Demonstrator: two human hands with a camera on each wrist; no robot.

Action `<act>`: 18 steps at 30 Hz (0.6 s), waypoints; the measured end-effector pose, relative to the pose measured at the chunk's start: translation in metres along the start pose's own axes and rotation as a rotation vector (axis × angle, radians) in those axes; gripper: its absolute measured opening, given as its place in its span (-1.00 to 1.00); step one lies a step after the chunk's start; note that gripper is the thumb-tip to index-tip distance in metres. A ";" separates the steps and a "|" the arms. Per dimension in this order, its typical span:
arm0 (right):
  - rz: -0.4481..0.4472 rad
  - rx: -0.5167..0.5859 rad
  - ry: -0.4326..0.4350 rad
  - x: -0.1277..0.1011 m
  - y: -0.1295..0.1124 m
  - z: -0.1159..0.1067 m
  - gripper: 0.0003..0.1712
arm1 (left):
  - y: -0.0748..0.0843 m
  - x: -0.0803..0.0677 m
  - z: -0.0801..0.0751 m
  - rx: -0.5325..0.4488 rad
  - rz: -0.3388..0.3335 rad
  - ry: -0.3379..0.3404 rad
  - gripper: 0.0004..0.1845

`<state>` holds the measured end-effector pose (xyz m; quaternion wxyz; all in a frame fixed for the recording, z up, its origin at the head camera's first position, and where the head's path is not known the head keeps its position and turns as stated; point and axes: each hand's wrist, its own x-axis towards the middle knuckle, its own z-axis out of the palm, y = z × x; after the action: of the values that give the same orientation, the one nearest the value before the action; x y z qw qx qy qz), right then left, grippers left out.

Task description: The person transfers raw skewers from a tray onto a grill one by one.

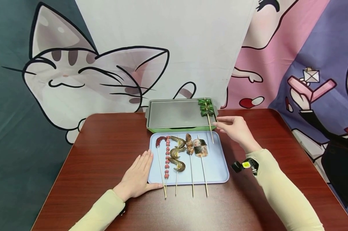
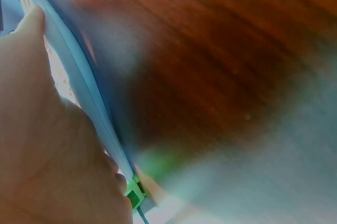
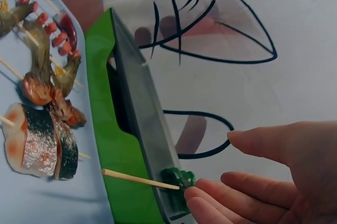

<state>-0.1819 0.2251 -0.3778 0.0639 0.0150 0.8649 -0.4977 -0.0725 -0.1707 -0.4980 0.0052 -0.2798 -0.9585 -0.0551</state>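
Observation:
My right hand [image 1: 231, 128] is beside the right end of a green griddle [image 1: 174, 114] with a grey plate, thumb and fingers apart. Close to its fingertips is a skewer of folded green leafy pieces [image 1: 205, 107], lying on the plate with its stick out over a light blue tray [image 1: 217, 170]. The right wrist view shows this hand [image 3: 263, 176] gripping nothing. My left hand [image 1: 137, 176] rests with straight fingers at the tray's left edge, its thumb at the near left corner. The left wrist view shows this hand [image 2: 58, 134] along the tray's rim.
On the tray lie a curled dark red skewer [image 1: 160, 140], red beadlike pieces [image 1: 167, 157], a shrimp skewer [image 1: 178, 165], brown chunks [image 1: 189, 144] and a fish skewer [image 1: 201, 148]. Their sticks overhang the near edge. A brown wooden table [image 1: 110, 138] lies beneath; printed cloth [image 1: 191, 48] hangs behind.

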 end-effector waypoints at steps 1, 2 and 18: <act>-0.007 0.001 0.000 -0.003 -0.001 -0.001 -0.42 | 0.000 0.000 -0.001 -0.002 0.000 -0.002 0.28; -0.015 0.005 -0.001 -0.005 -0.001 -0.002 -0.42 | 0.001 0.000 -0.001 -0.005 0.000 -0.002 0.28; -0.058 -0.003 -0.053 -0.053 0.010 -0.006 -0.42 | 0.001 0.000 -0.004 -0.010 0.003 0.011 0.27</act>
<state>-0.1291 0.2372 -0.3774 0.0723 -0.0232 0.8638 -0.4981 -0.0714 -0.1702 -0.4942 0.0093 -0.2809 -0.9577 -0.0615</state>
